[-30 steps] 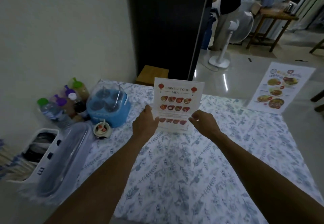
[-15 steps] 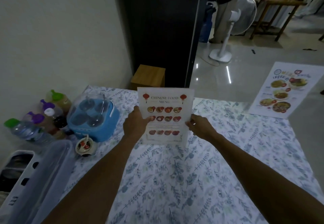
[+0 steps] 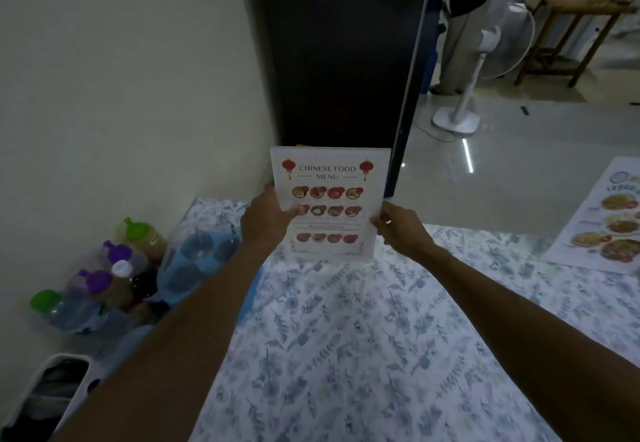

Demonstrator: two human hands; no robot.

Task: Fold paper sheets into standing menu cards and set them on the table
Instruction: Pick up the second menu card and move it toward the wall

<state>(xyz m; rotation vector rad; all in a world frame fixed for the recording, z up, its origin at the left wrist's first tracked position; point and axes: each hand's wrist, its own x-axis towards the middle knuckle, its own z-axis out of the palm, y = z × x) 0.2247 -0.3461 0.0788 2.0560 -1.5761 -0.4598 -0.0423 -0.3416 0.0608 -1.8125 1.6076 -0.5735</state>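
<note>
Here, left hand (image 3: 266,222) and right hand (image 3: 398,230) each grip clamped on the smooth rectangular paper menu card (image 3: 329,202) above the floral tablecloth (image 3: 346,337).

Table (image 3: 346,355) under a blue-and-white floral cloth.

Near the far edge, between left hand (image 3: 266,222) and right hand (image 3: 398,230), a menu card (image 3: 329,199) held upright; whether its bottom edge touches the cloth cannot be told. Well right of the right hand, a flat menu sheet (image 3: 602,223) on the cloth. Left of the left hand, a blue container (image 3: 197,261), then capped bottles (image 3: 104,282) and a white basket (image 3: 45,393) at the left edge.
</note>
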